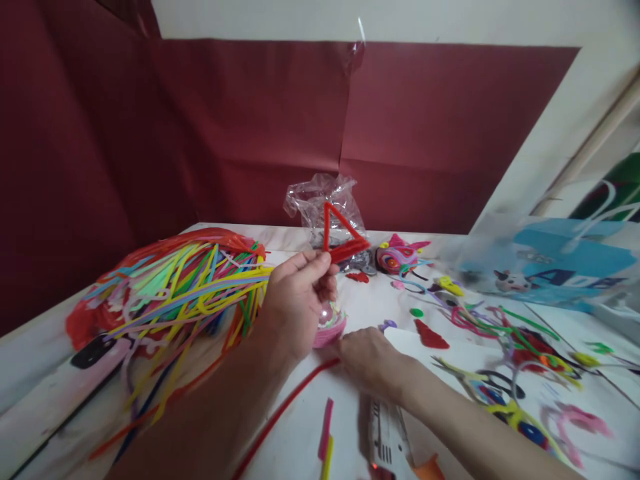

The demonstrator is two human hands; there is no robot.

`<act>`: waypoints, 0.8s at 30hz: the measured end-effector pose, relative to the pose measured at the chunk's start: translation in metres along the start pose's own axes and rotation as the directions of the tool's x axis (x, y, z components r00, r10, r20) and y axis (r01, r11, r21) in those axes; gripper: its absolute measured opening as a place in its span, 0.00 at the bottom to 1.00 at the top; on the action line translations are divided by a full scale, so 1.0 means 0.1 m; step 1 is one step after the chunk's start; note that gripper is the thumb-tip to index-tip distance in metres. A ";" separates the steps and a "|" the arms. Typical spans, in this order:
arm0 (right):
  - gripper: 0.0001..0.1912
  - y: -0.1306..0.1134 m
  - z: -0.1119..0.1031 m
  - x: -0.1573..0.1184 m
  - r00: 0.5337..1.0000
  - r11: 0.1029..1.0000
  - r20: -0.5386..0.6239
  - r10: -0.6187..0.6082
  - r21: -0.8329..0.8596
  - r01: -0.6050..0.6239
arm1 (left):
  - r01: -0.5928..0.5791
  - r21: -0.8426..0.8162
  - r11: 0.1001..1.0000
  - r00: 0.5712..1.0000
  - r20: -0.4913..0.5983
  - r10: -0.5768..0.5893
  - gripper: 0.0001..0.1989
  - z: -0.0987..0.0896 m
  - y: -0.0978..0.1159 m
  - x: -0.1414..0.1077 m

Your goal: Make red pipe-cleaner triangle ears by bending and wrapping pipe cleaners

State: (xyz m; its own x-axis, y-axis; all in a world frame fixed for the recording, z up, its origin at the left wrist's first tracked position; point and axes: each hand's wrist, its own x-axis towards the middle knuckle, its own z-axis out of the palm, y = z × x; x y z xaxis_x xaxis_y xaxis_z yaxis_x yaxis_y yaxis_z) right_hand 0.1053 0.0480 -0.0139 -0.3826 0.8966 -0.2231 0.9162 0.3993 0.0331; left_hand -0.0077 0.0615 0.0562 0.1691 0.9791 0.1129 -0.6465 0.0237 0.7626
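Note:
My left hand (307, 287) pinches a red pipe cleaner triangle (345, 252), raised above the table with its point upward. Just beneath that hand sits a pink round container (330, 331) with a clear, shiny top, partly hidden by my wrist. My right hand (365, 357) is low by the container's right side, its fingers curled downward. A long red pipe cleaner (290, 400) runs along the table up to those fingertips; whether they grip it is hidden. Behind my right forearm's near side lies a white glue gun (385, 433) with a small red light.
A large bundle of coloured pipe cleaners (195, 280) fills the left. Scissors (470, 377), a red fuzzy piece (430, 335) and loose pipe cleaners (480, 320) lie right. Behind are a clear plastic bag (325, 200), a pink fuzzy figure (400, 255) and a blue-white bag (560, 260).

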 end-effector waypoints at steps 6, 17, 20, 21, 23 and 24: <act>0.08 -0.01 0.10 0.12 0.997 0.997 -0.035 -0.075 0.008 0.075 | 0.022 0.061 0.998 0.999 0.035 -0.024 0.03 0.00 0.01 -0.03; 0.05 1.07 -0.39 -0.81 0.841 0.219 -0.412 0.351 0.909 0.354 | -0.060 0.157 0.986 0.998 0.039 0.054 0.03 -0.01 0.05 -0.06; 0.03 1.20 -0.48 -0.97 0.728 -0.100 -0.314 0.609 0.881 0.463 | -0.061 0.189 0.980 0.998 0.026 0.057 0.03 0.00 0.03 -0.07; 0.02 1.20 -0.51 -1.01 0.700 -0.137 -0.296 0.649 0.861 0.490 | -0.057 0.198 0.979 0.998 0.024 0.053 0.03 0.00 0.03 -0.07; 0.10 1.15 -0.53 -1.06 0.675 -0.117 -0.319 0.665 0.849 0.516 | -0.047 0.218 0.975 0.999 0.017 0.044 0.04 0.01 0.00 -0.07; 0.13 1.12 -0.53 -1.09 0.655 -0.052 -0.358 0.665 0.853 0.519 | -0.041 0.229 0.973 0.999 0.014 0.039 0.04 0.01 0.00 -0.07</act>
State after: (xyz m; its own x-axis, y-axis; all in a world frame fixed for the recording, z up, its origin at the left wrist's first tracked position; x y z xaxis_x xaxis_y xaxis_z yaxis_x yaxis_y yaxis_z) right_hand 0.2432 0.0054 0.0652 0.3161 0.9217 0.2250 -0.1447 0.2812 -0.9487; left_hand -0.0076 0.0540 0.0560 0.1546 0.9763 0.1516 -0.4654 -0.0634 0.8828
